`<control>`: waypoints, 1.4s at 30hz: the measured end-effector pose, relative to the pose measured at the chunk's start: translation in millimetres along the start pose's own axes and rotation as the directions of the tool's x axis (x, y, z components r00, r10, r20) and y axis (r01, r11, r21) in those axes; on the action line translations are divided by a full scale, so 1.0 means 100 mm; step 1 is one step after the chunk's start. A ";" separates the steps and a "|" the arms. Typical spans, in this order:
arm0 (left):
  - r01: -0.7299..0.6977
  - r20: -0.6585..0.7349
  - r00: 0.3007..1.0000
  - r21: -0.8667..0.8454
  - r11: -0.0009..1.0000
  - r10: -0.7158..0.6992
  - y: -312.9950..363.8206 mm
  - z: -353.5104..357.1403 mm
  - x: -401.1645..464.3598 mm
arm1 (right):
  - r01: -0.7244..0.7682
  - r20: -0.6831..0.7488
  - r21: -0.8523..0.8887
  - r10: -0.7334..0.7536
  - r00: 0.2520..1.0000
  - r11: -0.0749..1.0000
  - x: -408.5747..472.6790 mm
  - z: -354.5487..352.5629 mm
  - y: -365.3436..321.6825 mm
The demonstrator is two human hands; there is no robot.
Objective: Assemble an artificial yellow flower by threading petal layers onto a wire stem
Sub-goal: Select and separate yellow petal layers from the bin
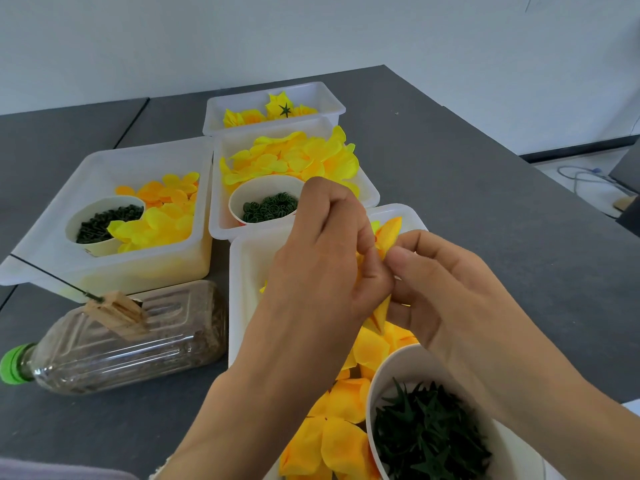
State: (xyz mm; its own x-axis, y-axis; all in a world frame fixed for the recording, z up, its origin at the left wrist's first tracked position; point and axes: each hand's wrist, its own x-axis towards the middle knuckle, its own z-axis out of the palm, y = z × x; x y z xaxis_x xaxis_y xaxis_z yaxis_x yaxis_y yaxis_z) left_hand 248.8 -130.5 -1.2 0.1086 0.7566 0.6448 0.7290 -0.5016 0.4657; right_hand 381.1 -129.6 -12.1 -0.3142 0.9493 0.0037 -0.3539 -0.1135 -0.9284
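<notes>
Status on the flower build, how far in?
Done: finished flowers sit in the far tray. In hand: left hand and right hand pinch a yellow petal layer together. Left: wire stem bare, clipped on the bottle.

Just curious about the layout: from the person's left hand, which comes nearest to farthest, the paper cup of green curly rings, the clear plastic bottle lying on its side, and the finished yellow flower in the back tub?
1. Paper cup of green curly rings, just beyond the left hand.
2. Clear plastic bottle, lying to its left.
3. Finished yellow flower, in the rearmost tub.
</notes>
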 end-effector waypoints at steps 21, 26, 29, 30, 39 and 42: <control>0.021 -0.045 0.999 -0.084 0.996 -0.025 -0.07 -0.01 -0.06 | 0.103 -0.013 -0.393 -0.117 0.993 0.914 -0.04 0.01 -0.03; -0.026 -0.024 0.999 -0.044 0.999 0.025 -0.07 0.01 -0.09 | 0.117 -0.037 -0.550 -0.163 0.986 0.827 -0.03 0.01 0.00; -0.009 -0.057 0.998 -0.089 0.996 0.004 -0.06 0.02 -0.10 | 0.133 -0.086 -0.537 -0.211 0.974 0.833 0.00 -0.01 0.01; -0.011 -0.066 0.998 -0.108 0.994 0.004 -0.06 0.02 -0.10 | 0.136 -0.103 -0.538 -0.225 0.969 0.832 0.00 -0.03 0.01; -0.038 -0.055 0.998 -0.204 0.978 0.027 -0.03 0.01 -0.12 | -0.108 -0.095 -0.228 0.088 0.992 0.968 0.11 -0.06 -0.01; 0.034 -0.075 0.996 -0.207 0.978 -0.051 -0.05 0.01 -0.14 | -0.042 -0.136 -0.224 0.011 0.991 0.974 0.10 -0.08 -0.05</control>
State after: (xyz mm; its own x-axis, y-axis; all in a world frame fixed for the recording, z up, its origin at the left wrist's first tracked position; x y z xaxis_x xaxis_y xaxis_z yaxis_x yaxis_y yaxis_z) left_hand 244.4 -138.2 -12.4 0.0202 0.7475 0.6639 0.5764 -0.5513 0.6032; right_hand 386.9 -117.5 -10.8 -0.1956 0.9790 -0.0574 -0.1345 -0.0848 -0.9873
